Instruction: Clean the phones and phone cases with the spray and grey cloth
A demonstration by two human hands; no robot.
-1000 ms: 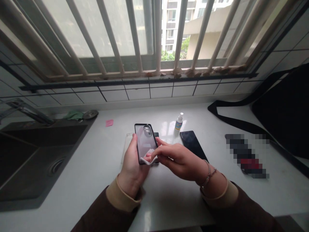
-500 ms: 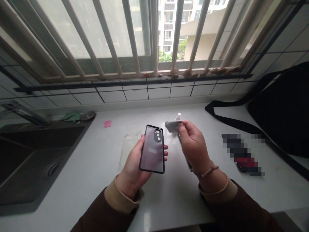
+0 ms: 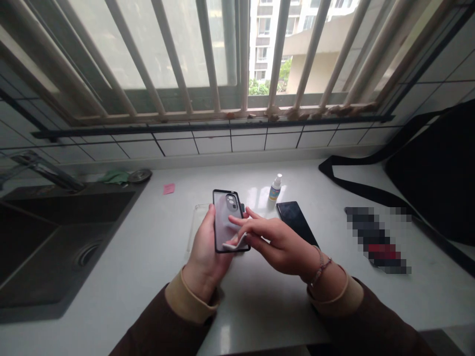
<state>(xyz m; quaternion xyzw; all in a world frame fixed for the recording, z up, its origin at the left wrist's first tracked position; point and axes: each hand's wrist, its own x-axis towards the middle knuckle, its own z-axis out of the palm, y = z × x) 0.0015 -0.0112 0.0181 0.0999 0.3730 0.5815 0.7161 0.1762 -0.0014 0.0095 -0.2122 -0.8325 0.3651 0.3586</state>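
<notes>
A phone case (image 3: 222, 217) with a frosted back, black rim and camera cut-outs is held upright and slightly tilted in my left hand (image 3: 210, 252). My left fingers wrap behind it, mostly hidden. Over the lower right of the case, my right hand (image 3: 272, 242) grips a small grey cloth (image 3: 237, 243) pressed against its back, some fingers extended. Under my right wrist lies a black phone (image 3: 297, 222) on the counter. Just beyond it stands a small white spray bottle (image 3: 275, 189). Behind my left hand a clear phone case (image 3: 195, 220) lies flat, partly covered.
On the left is a dark sink (image 3: 77, 247) with a faucet (image 3: 48, 170), a green cloth (image 3: 113, 177) and a drain cover (image 3: 140, 175). A pink slip (image 3: 168, 189) lies on the white counter (image 3: 148, 287). At right are a black bag (image 3: 434, 163) and a blurred-out item (image 3: 378, 240).
My right hand has moved left and down, bringing the grey cloth onto the phone case. The bottle and the black phone, mostly hidden before, now show. The view has shifted slightly.
</notes>
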